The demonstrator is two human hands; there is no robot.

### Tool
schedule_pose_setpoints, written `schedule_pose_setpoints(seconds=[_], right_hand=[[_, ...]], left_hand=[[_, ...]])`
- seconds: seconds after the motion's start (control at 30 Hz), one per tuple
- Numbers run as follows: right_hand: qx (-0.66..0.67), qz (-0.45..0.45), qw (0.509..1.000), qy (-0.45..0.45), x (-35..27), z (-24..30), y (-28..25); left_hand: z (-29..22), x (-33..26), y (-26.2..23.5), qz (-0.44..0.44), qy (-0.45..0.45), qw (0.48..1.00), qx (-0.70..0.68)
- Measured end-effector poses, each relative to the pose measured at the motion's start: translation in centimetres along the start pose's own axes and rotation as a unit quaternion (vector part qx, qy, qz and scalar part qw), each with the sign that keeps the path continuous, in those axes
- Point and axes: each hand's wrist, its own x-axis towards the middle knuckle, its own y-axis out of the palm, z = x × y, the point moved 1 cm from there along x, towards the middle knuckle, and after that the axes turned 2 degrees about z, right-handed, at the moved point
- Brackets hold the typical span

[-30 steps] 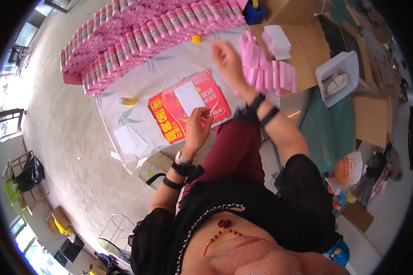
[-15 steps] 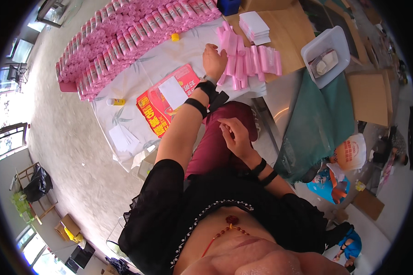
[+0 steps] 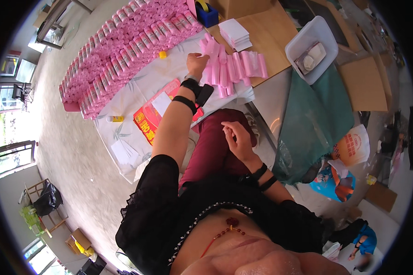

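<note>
My left hand (image 3: 197, 63) reaches over the table to the left edge of a pile of pink plastic rolls (image 3: 236, 68). Its fingers are closed on the end of a pink plastic roll (image 3: 208, 47), partly hidden by the hand. Above my thigh hovers my right hand (image 3: 237, 139), with nothing in it and its fingers loosely bent and apart. A red and yellow printed sheet (image 3: 144, 120) lies below my left forearm, with a white paper (image 3: 160, 103) on top. White card slips (image 3: 234, 33) are stacked behind the pink pile.
Rows of labelled pink rolls (image 3: 124, 55) fill the far left of the table. A yellow cap (image 3: 163, 54), a glue stick (image 3: 115, 118), loose white slips (image 3: 124, 152) and a blue tape dispenser (image 3: 207, 13) are around. A white bin (image 3: 311, 50) and green cloth (image 3: 309, 123) are at right.
My left hand has closed on a pink roll at the pile's left side. My right hand stays above my thigh. The view has shifted a little.
</note>
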Motion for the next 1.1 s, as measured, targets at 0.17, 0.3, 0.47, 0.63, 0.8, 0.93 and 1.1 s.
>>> schedule_pose_setpoints(seconds=[0.17,0.3,0.47,0.63,0.8,0.93,1.1], right_hand=[[-0.039,-0.062,0.997,0.025,2.3,-2.4,-1.9],[0.117,-0.088,0.988,0.053,6.0,-4.1,-1.7],[0.397,0.032,0.912,0.096,8.5,0.6,0.6],[0.572,0.139,0.793,0.159,7.1,2.1,2.6],[0.468,0.096,0.864,0.16,6.3,3.6,3.4],[0.378,0.035,0.918,0.116,5.3,5.1,4.4],[0.454,0.015,0.87,0.189,4.2,4.8,5.6]], left_hand=[[-1.7,-4.3,-4.3,0.209,-0.062,0.898,-0.381],[-3.1,-12.5,-8.5,0.347,-0.065,0.753,-0.556],[-1.5,-22.0,-12.7,0.396,-0.082,0.66,-0.634],[0.3,-26.6,-13.7,0.359,-0.126,0.554,-0.74],[-0.7,-28.6,-16.7,0.281,-0.037,0.722,-0.632],[-0.7,-29.1,-17.6,0.143,0.098,0.915,-0.365],[0.2,-28.8,-17.7,0.034,0.134,0.955,-0.261]])
